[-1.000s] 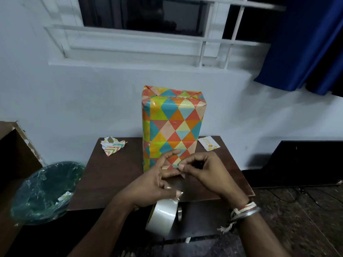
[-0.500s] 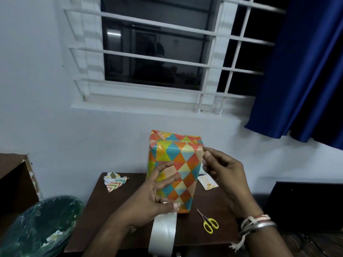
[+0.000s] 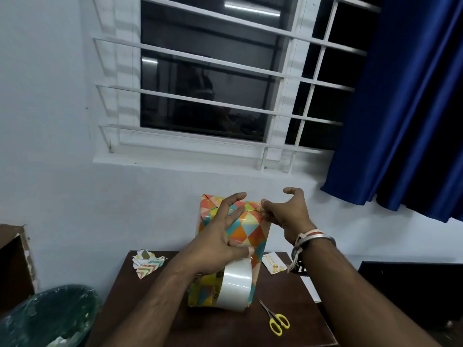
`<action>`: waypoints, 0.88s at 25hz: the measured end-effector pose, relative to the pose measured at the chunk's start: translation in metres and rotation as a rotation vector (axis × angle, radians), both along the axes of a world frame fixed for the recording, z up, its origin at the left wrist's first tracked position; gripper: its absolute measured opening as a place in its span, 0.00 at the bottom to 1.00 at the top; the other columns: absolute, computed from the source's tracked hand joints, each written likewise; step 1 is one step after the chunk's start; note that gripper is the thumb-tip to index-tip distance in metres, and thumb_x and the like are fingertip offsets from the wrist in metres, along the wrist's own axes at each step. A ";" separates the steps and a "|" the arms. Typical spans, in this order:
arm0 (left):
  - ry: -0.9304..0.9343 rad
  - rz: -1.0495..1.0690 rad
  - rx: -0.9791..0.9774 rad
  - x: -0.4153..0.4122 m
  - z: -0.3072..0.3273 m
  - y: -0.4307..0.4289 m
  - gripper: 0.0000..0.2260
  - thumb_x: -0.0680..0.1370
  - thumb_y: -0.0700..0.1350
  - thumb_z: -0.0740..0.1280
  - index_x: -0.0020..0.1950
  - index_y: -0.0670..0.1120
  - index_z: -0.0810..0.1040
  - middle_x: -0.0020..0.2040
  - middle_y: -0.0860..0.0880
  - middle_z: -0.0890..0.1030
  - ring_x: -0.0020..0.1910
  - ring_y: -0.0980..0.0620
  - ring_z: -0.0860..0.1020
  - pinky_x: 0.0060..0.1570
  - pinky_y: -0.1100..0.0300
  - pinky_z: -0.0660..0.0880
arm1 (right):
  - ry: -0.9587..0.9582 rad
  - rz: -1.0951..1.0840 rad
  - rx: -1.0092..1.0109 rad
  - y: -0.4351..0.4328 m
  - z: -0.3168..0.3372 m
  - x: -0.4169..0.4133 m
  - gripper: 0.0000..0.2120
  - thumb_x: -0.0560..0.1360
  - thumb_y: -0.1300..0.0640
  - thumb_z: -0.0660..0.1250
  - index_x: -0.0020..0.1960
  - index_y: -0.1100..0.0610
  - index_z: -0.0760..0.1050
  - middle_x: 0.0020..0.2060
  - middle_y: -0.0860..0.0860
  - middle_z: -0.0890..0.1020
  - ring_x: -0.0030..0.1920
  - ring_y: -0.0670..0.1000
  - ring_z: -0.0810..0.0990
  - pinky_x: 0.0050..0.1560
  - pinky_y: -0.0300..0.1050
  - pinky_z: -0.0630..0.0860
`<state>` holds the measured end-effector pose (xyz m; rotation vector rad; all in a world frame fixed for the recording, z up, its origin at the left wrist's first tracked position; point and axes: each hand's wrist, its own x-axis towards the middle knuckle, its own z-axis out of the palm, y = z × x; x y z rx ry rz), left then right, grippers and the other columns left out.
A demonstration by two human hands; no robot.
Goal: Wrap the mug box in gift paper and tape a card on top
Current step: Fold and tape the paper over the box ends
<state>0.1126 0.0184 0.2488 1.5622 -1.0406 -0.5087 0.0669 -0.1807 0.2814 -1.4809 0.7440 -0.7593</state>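
The mug box [image 3: 246, 229], wrapped in paper with coloured triangles, stands upright on the dark brown table [image 3: 150, 296]. My left hand [image 3: 218, 241] lies against the box's front with fingers spread toward the top. Its thumb grips a roll of clear tape [image 3: 235, 284] that hangs under the palm. My right hand [image 3: 285, 214] pinches what looks like a barely visible clear tape strip at the box's top right edge, thumb raised. A small white card [image 3: 273, 262] lies flat on the table behind the box, to its right.
Yellow-handled scissors [image 3: 275, 321] lie near the table's front right. Paper scraps [image 3: 147, 262] sit at the back left. A bin with a green liner [image 3: 50, 319] stands left of the table, a dark object [image 3: 413, 284] to its right. A barred window is behind.
The view tilted up. Both hands rose from the box's base to its upper part. My right hand now pinches at the top right edge, and the roll still hangs from my left.
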 end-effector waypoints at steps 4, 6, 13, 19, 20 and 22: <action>-0.071 0.036 0.061 0.009 0.002 -0.011 0.49 0.73 0.37 0.77 0.72 0.78 0.51 0.82 0.60 0.58 0.51 0.50 0.87 0.59 0.50 0.82 | 0.093 -0.057 -0.055 -0.004 -0.005 0.007 0.31 0.73 0.68 0.75 0.67 0.51 0.62 0.49 0.61 0.81 0.34 0.55 0.85 0.34 0.45 0.84; -0.085 0.052 0.079 0.013 -0.002 -0.015 0.50 0.73 0.38 0.78 0.71 0.80 0.51 0.82 0.59 0.59 0.56 0.45 0.85 0.60 0.49 0.82 | 0.111 -0.071 -0.075 -0.004 -0.006 0.008 0.31 0.74 0.69 0.75 0.66 0.50 0.62 0.48 0.61 0.80 0.32 0.53 0.84 0.32 0.43 0.83; -0.023 0.043 0.076 0.018 -0.013 -0.020 0.51 0.72 0.38 0.79 0.71 0.79 0.50 0.83 0.58 0.58 0.52 0.52 0.86 0.58 0.53 0.83 | 0.301 -0.091 -0.230 -0.008 -0.002 0.019 0.38 0.69 0.68 0.77 0.68 0.49 0.59 0.49 0.60 0.80 0.41 0.60 0.87 0.43 0.56 0.86; -0.060 0.051 0.112 0.018 -0.013 -0.023 0.51 0.72 0.40 0.79 0.71 0.79 0.49 0.83 0.57 0.59 0.57 0.49 0.84 0.58 0.56 0.82 | 0.450 -0.045 -0.282 -0.008 0.011 0.023 0.41 0.69 0.68 0.79 0.69 0.50 0.56 0.49 0.61 0.80 0.40 0.59 0.86 0.38 0.55 0.86; -0.062 0.053 0.119 0.018 -0.014 -0.023 0.51 0.72 0.40 0.79 0.71 0.79 0.48 0.82 0.58 0.59 0.59 0.49 0.83 0.59 0.55 0.82 | 0.465 -0.029 -0.279 -0.008 0.013 0.022 0.41 0.69 0.68 0.78 0.68 0.51 0.55 0.48 0.62 0.81 0.37 0.58 0.85 0.37 0.55 0.86; -0.065 0.061 0.130 0.019 -0.016 -0.025 0.51 0.72 0.42 0.80 0.71 0.79 0.48 0.82 0.58 0.59 0.65 0.47 0.80 0.60 0.54 0.81 | 0.486 0.009 -0.272 -0.008 0.017 0.020 0.40 0.70 0.68 0.79 0.68 0.51 0.55 0.47 0.61 0.82 0.34 0.58 0.85 0.36 0.56 0.86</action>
